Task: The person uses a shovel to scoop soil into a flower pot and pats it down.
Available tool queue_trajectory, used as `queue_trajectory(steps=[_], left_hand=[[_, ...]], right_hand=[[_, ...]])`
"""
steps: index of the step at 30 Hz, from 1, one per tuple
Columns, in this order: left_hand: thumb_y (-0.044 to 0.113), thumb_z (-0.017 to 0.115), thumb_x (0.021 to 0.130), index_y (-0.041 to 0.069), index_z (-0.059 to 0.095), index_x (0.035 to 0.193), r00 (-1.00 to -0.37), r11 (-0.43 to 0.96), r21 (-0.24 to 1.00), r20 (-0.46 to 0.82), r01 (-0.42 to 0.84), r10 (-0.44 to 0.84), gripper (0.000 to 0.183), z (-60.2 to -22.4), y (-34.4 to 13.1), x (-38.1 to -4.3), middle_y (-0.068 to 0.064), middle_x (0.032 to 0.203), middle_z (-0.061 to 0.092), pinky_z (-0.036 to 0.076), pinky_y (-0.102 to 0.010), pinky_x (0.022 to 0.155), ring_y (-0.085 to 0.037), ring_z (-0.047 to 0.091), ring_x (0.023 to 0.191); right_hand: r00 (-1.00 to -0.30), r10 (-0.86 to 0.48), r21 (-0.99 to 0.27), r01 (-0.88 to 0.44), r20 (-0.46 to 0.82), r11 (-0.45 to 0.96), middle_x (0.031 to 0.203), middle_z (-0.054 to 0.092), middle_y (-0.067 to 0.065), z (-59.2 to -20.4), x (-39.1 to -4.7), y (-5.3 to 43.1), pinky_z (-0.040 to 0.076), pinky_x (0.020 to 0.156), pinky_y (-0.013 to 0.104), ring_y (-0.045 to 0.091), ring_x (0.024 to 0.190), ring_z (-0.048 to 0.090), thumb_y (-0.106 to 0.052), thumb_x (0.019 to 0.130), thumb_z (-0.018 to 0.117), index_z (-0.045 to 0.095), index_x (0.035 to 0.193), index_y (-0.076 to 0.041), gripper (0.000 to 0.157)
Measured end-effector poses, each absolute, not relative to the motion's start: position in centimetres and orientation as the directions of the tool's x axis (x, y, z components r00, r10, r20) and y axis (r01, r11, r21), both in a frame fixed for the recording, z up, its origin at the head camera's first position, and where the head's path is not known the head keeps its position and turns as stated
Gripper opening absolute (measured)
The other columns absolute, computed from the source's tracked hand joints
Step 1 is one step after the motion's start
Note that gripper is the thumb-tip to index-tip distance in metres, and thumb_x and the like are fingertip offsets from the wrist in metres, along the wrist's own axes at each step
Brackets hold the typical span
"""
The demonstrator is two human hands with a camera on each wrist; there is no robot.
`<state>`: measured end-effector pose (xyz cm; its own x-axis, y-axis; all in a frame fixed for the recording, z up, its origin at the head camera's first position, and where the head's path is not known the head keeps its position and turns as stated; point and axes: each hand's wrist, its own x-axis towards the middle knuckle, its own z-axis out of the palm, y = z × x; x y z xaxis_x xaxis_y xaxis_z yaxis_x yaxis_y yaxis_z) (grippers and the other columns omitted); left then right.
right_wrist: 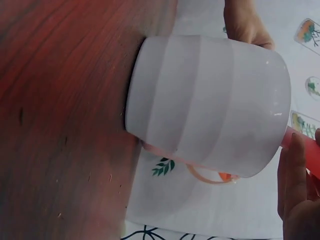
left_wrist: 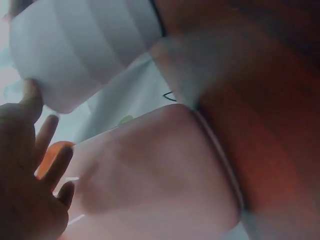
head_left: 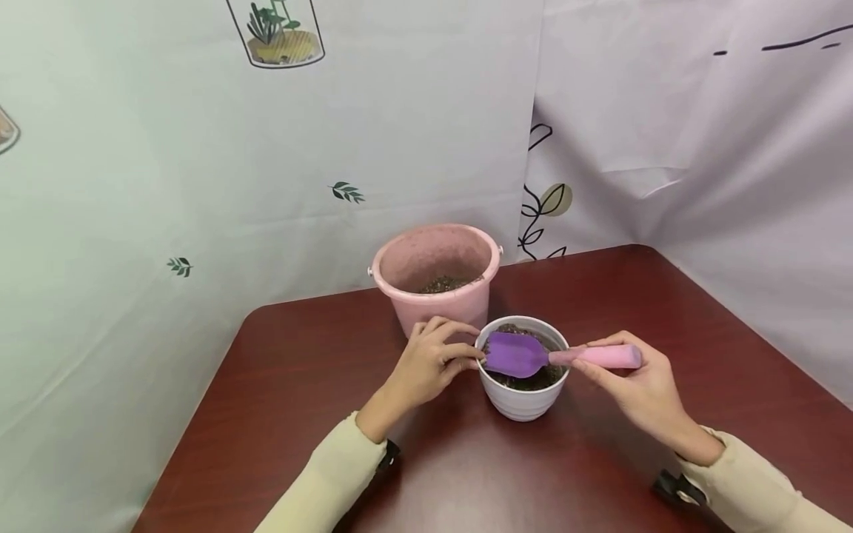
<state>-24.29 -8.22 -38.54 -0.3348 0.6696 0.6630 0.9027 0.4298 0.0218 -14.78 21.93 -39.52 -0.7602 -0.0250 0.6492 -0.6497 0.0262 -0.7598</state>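
Note:
A white pot (head_left: 523,406) with soil (head_left: 543,376) in it stands on the table, its sides ringed with broad ridges in the right wrist view. My right hand (head_left: 643,385) grips the pink handle (head_left: 609,357) of a garden trowel, seen also at the edge of the right wrist view. The trowel's purple blade (head_left: 516,354) lies across the pot's mouth, over the soil, and hides part of it. At the pot's left side, my left hand (head_left: 426,364) touches the rim with its fingertips, the other fingers spread in the left wrist view.
Behind the white pot stands a pink bucket (head_left: 436,305) with more soil (head_left: 443,284) low inside. The dark red table (head_left: 320,385) has rounded back corners. A pale printed cloth (head_left: 266,163) hangs behind it and along the right side.

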Motion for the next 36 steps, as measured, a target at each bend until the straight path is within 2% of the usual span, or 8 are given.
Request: queue_trajectory(steps=[7, 12, 15, 22, 25, 30, 32, 36], left_hand=[[0.032, 0.081, 0.082, 0.025, 0.079, 0.085, -0.321, 0.404, 0.070, 0.736, 0.912, 0.596, 0.007, -39.3, -7.6, -22.7, -0.003, 0.126, 0.057, 0.031, -0.047, 0.084, -0.028, 0.044, 0.108], [0.032, 0.081, 0.082, 0.024, 0.079, 0.082, -0.252, 0.427, -0.030, 0.769, 0.904, 0.587, 0.008, -39.4, -6.3, -20.9, -0.003, 0.122, 0.057, 0.031, -0.046, 0.082, -0.027, 0.044, 0.104], [0.033, 0.082, 0.081, 0.025, 0.078, 0.080, -0.245, 0.477, -0.075, 0.783, 0.876, 0.572, 0.009, -39.5, -5.3, -20.2, -0.002, 0.120, 0.058, 0.031, -0.045, 0.082, -0.025, 0.044, 0.105], [0.037, 0.082, 0.079, 0.027, 0.078, 0.079, -0.313, 0.623, -0.122, 0.781, 0.773, 0.541, 0.011, -39.3, -3.0, -18.7, 0.002, 0.121, 0.056, 0.030, -0.046, 0.083, -0.024, 0.045, 0.106], [0.044, 0.080, 0.081, 0.028, 0.079, 0.089, -0.344, 0.604, -0.090, 0.751, 0.792, 0.563, 0.018, -38.6, -3.4, -19.4, 0.002, 0.123, 0.057, 0.031, -0.045, 0.082, -0.023, 0.045, 0.106], [0.042, 0.085, 0.073, 0.026, 0.078, 0.105, -0.398, 0.565, 0.006, 0.716, 0.825, 0.573, 0.036, -37.5, -6.9, -22.3, 0.004, 0.117, 0.060, 0.031, -0.044, 0.077, -0.020, 0.046, 0.103], [0.037, 0.085, 0.073, 0.026, 0.079, 0.101, -0.410, 0.561, 0.027, 0.711, 0.828, 0.571, 0.030, -37.4, -8.0, -23.2, 0.005, 0.114, 0.061, 0.031, -0.046, 0.076, -0.021, 0.047, 0.103], [0.034, 0.080, 0.081, 0.028, 0.080, 0.094, -0.415, 0.558, 0.014, 0.685, 0.830, 0.599, 0.014, -37.6, -8.6, -24.1, 0.002, 0.117, 0.059, 0.031, -0.048, 0.077, -0.025, 0.045, 0.106]], right_hand=[[-0.814, 0.043, -0.810, -0.568, 0.579, 0.149, 0.095, 0.075, 0.013, -39.6, -14.8, 21.4, 0.056, 0.071, 0.023, 0.019, 0.092, 0.072, 0.014, 0.079, 0.075, 0.066, 0.098, 0.002, 0.024], [-0.757, 0.016, -0.755, -0.650, 0.653, 0.085, 0.094, 0.073, 0.023, -39.7, -14.8, 20.8, 0.056, 0.076, 0.023, 0.021, 0.093, 0.072, 0.023, 0.077, 0.070, 0.064, 0.098, 0.009, 0.027], [-0.731, 0.054, -0.729, -0.666, 0.680, 0.159, 0.092, 0.073, 0.021, -39.4, -14.6, 20.6, 0.055, 0.073, 0.019, 0.016, 0.090, 0.072, 0.025, 0.074, 0.071, 0.065, 0.096, 0.009, 0.028], [-0.651, 0.101, -0.656, -0.726, 0.752, 0.204, 0.089, 0.071, 0.027, -37.8, -14.1, 20.0, 0.051, 0.062, 0.014, 0.015, 0.087, 0.073, 0.028, 0.073, 0.069, 0.064, 0.093, 0.015, 0.024], [-0.642, 0.134, -0.653, -0.720, 0.755, 0.235, 0.088, 0.072, 0.024, -37.3, -14.1, 20.1, 0.051, 0.058, 0.014, 0.009, 0.077, 0.071, 0.027, 0.073, 0.070, 0.065, 0.093, 0.016, 0.023], [-0.713, 0.087, -0.714, -0.674, 0.696, 0.188, 0.092, 0.072, 0.023, -36.6, -14.0, 19.9, 0.050, 0.054, 0.020, 0.012, 0.074, 0.066, 0.021, 0.080, 0.069, 0.067, 0.097, 0.013, 0.018], [-0.743, 0.053, -0.740, -0.653, 0.667, 0.163, 0.093, 0.072, 0.024, -36.6, -13.9, 19.8, 0.051, 0.055, 0.022, 0.015, 0.079, 0.066, 0.019, 0.082, 0.068, 0.068, 0.098, 0.012, 0.017], [-0.771, 0.047, -0.765, -0.618, 0.635, 0.183, 0.092, 0.073, 0.022, -36.7, -13.7, 19.6, 0.051, 0.053, 0.022, 0.014, 0.071, 0.063, 0.016, 0.082, 0.070, 0.068, 0.098, 0.011, 0.017]])
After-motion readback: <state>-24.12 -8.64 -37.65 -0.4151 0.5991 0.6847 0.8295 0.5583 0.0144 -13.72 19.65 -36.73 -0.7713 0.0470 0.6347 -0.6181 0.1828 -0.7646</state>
